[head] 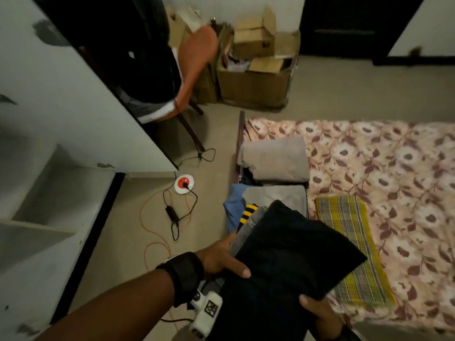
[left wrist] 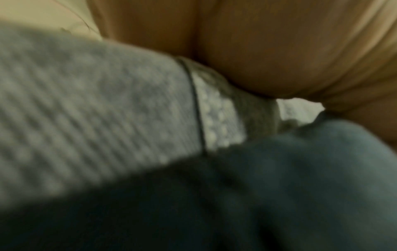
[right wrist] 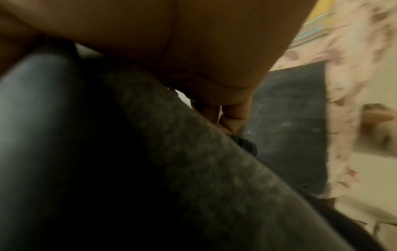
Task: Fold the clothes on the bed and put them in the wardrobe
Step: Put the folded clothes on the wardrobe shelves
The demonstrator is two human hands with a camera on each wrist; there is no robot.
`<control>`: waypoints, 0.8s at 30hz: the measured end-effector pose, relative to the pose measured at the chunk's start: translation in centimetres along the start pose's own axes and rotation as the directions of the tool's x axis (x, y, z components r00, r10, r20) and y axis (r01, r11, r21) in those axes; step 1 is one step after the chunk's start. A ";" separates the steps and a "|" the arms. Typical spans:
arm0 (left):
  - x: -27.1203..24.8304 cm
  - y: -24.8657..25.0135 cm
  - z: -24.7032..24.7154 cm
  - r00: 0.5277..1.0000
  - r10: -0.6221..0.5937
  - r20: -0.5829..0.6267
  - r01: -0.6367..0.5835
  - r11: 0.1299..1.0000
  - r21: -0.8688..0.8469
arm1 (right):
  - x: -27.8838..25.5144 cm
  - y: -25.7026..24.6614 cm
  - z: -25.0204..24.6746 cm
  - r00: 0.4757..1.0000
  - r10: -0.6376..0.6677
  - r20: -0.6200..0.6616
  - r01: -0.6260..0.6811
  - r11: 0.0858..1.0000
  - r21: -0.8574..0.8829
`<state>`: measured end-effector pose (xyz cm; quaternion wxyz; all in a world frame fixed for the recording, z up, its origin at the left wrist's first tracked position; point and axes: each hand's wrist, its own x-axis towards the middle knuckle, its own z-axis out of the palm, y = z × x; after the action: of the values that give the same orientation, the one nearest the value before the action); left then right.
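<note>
Both hands grip a stack of folded clothes (head: pixel 290 244) above the bed (head: pixel 394 168) edge: left hand (head: pixel 221 257), right hand (head: pixel 317 313). Only the left wrist view shows grey knit (left wrist: pixel 96 110) under the fingers.

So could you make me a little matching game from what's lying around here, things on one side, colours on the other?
Things:
1. folded garment held in both hands
2. cloth lying flat on the bed
3. round socket on the floor
4. top folded garment on the bed's far pile

Colours:
A. red and white
B. beige-grey
C. black
D. yellow checked

Pairs: 1-C, 2-D, 3-A, 4-B
</note>
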<state>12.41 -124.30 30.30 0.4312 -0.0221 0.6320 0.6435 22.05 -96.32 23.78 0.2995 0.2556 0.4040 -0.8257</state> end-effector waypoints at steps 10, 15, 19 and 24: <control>-19.9 4.2 -14.5 0.976 0.107 -0.189 -0.134 0.982 -0.136 | 6.5 1.6 23.5 0.978 0.082 0.190 -0.055 0.988 -0.143; -31.6 7.6 -26.0 0.964 0.080 -0.253 -0.088 0.996 -0.020 | 10.5 6.8 39.5 0.952 0.072 0.298 -0.017 0.983 -0.184; -39.9 10.2 -34.3 0.939 0.068 -0.338 -0.044 0.996 0.077 | 11.4 10.6 51.7 0.910 0.059 0.410 0.012 0.986 -0.168; -48.6 13.0 -41.5 0.901 0.046 -0.431 -0.007 0.996 0.090 | 13.0 13.8 63.8 0.870 0.011 0.493 0.038 0.995 -0.091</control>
<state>13.94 -182.22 60.18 0.2720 -0.1371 0.7394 0.6005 11.23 -159.17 42.68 0.3990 0.0189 0.3560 -0.8448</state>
